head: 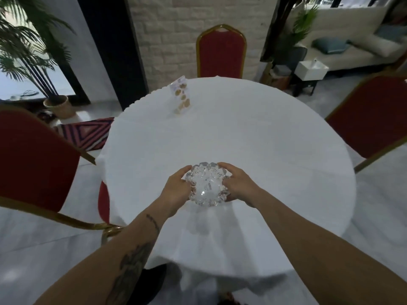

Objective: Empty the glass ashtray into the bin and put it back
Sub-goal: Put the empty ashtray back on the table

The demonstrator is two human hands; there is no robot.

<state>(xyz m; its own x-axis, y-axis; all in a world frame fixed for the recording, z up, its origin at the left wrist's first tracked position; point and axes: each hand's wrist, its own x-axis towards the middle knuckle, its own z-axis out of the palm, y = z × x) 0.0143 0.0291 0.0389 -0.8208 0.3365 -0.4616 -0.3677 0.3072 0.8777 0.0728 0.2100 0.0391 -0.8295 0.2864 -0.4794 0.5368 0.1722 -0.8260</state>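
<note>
A clear cut-glass ashtray (pixel 206 185) with a scalloped rim sits over the near part of a round table with a white cloth (pixel 253 150). My left hand (pixel 177 190) grips its left side and my right hand (pixel 237 183) grips its right side. Its bowl looks clear, with nothing dark in it. Whether it rests on the cloth or hangs just above it I cannot tell. No bin is in view.
A small upright menu card (pixel 181 95) stands at the table's far left. Red chairs with gold frames stand at the left (pixel 33 157), the far side (pixel 221 52) and the right (pixel 370 115). A potted palm (pixel 33 51) and patterned rug (pixel 88 133) lie left.
</note>
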